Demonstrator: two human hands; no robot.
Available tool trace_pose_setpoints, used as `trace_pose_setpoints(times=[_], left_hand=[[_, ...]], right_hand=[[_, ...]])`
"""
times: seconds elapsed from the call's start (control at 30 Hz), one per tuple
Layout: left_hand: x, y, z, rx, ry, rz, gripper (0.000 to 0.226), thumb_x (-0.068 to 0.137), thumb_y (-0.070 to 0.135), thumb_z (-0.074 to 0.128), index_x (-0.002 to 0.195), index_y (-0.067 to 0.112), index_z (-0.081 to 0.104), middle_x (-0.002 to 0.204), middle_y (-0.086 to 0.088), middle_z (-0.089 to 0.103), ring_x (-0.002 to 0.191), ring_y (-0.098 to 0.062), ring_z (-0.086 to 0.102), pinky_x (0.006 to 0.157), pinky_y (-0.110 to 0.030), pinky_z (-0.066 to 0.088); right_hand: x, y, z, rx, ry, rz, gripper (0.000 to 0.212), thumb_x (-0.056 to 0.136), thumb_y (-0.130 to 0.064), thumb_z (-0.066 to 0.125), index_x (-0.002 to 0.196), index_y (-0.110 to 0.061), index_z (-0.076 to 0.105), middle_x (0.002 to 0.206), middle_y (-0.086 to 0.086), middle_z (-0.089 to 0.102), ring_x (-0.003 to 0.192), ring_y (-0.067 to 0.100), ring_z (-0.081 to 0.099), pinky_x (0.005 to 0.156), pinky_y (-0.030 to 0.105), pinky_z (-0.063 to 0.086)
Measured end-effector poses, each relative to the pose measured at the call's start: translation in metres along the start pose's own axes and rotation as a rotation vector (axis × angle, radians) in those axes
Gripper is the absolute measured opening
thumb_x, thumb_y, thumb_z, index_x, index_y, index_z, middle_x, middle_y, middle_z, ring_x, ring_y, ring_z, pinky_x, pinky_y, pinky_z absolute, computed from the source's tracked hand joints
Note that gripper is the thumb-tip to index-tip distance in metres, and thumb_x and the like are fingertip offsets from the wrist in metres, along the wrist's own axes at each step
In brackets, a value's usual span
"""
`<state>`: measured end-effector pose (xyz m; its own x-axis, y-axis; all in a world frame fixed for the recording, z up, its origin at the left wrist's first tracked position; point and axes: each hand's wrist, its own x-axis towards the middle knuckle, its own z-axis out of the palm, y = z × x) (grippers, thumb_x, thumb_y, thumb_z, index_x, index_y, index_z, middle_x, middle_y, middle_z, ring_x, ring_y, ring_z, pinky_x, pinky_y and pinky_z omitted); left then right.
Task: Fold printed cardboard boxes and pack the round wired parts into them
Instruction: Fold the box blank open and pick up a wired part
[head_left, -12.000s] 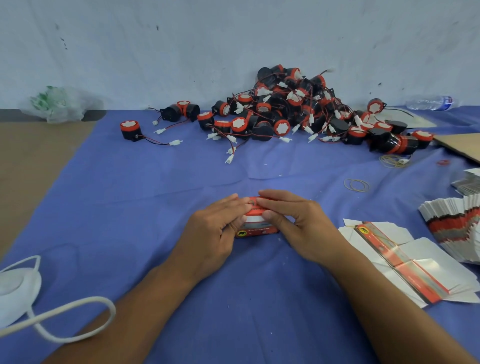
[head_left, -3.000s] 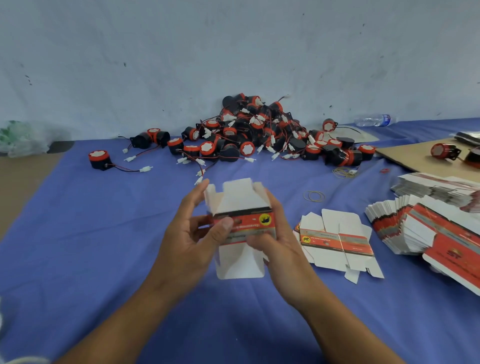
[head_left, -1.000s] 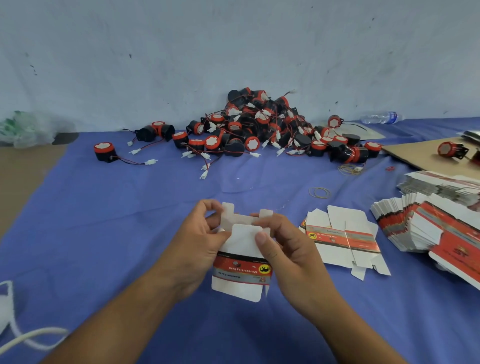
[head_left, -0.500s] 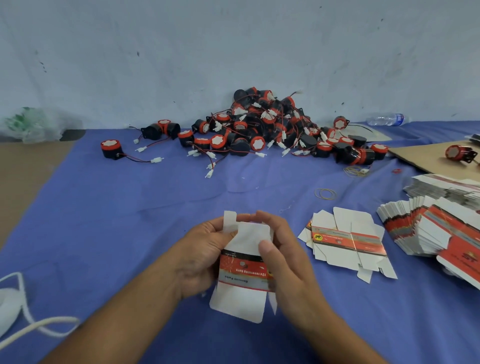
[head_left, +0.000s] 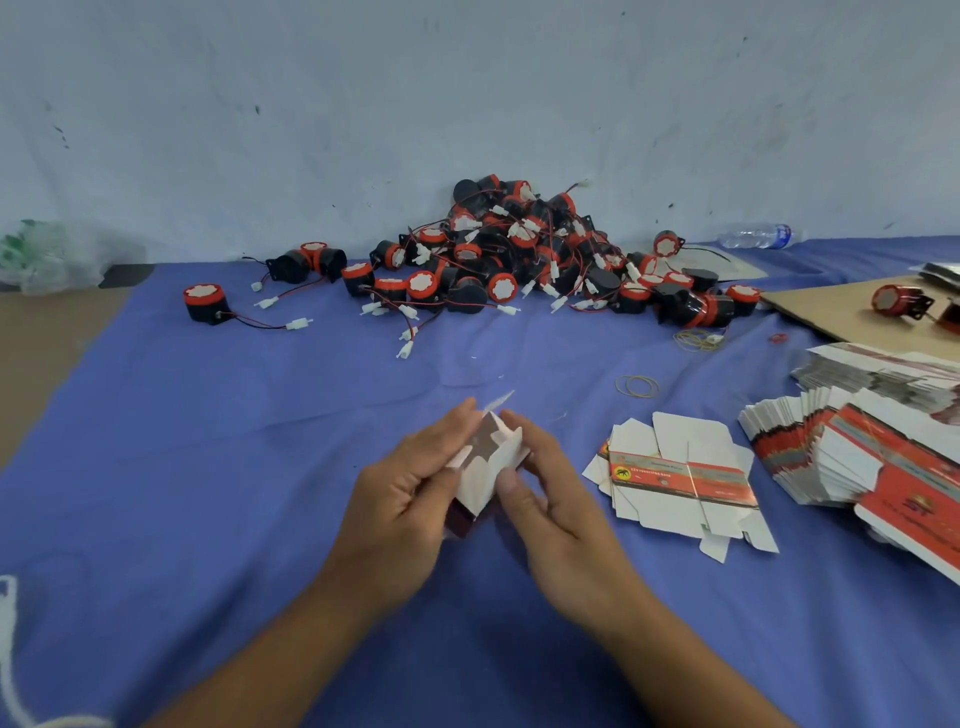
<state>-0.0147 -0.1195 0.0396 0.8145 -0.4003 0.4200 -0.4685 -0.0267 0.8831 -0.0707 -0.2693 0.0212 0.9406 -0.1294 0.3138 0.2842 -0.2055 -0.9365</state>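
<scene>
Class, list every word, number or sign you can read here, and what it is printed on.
No text is legible.
Flat box blank: print on red band, blurred; yellow badge.
Stacked box blanks: print blurred.
Water bottle: label too small.
Half-folded box: no print readable.

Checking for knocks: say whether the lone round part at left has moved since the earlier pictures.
No. The lone round part sits as far left of the pile as before; only the camera view has shifted.
</scene>
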Motion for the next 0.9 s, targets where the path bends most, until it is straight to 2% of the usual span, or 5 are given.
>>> trace_pose_setpoints(times=[0.27,0.4,0.6,0.77,0.9], left_hand=[[0.01,-0.002,-0.016,0.183,-0.221,0.033,0.04,0.089,0.032,0.055,0.124,0.052,0.062,0.144,0.031,0.043,0.132,-0.007,0.041,0.105,-0.02,0.035],[0.01,0.002,-0.019,-0.015,-0.305,-0.073,0.05,0.084,0.017,0.059,0.125,0.043,0.048,0.124,0.03,0.054,0.087,-0.005,0.062,0.075,-0.017,0.051],[0.004,0.005,-0.011,0.147,-0.339,0.021,0.061,0.087,0.021,0.061,0.138,0.038,0.031,0.094,0.026,0.056,0.077,-0.002,0.059,0.067,-0.007,0.045],[0.006,0.006,-0.008,0.325,-0.345,0.254,0.058,0.091,0.035,0.061,0.143,0.037,0.037,0.137,0.018,0.04,0.119,-0.007,0.051,0.088,-0.009,0.041],[0.005,0.002,-0.008,0.349,-0.376,0.228,0.061,0.089,0.051,0.059,0.143,0.034,0.039,0.139,0.013,0.033,0.124,-0.012,0.049,0.091,-0.023,0.048]], right_hand=[[0.003,0.002,0.008,0.226,0.037,0.12,0.05,0.094,-0.048,0.054,0.141,-0.031,0.047,0.135,0.002,0.061,0.129,0.025,0.055,0.113,0.055,0.038],[0.004,0.0,0.005,0.239,0.053,0.07,0.062,0.084,-0.046,0.06,0.142,-0.028,0.047,0.133,-0.007,0.062,0.125,0.013,0.058,0.104,0.036,0.048],[0.008,-0.007,0.0,0.279,0.123,0.021,0.048,0.084,-0.039,0.064,0.129,-0.025,0.056,0.119,0.003,0.065,0.105,0.016,0.065,0.079,0.025,0.055],[0.007,-0.006,-0.002,0.35,0.091,0.044,0.054,0.082,-0.046,0.059,0.128,-0.019,0.049,0.104,-0.004,0.067,0.095,0.015,0.066,0.076,0.03,0.054],[0.005,-0.002,-0.001,0.299,0.068,0.06,0.04,0.081,-0.014,0.053,0.119,-0.022,0.051,0.102,-0.014,0.069,0.092,0.013,0.068,0.071,0.029,0.057]])
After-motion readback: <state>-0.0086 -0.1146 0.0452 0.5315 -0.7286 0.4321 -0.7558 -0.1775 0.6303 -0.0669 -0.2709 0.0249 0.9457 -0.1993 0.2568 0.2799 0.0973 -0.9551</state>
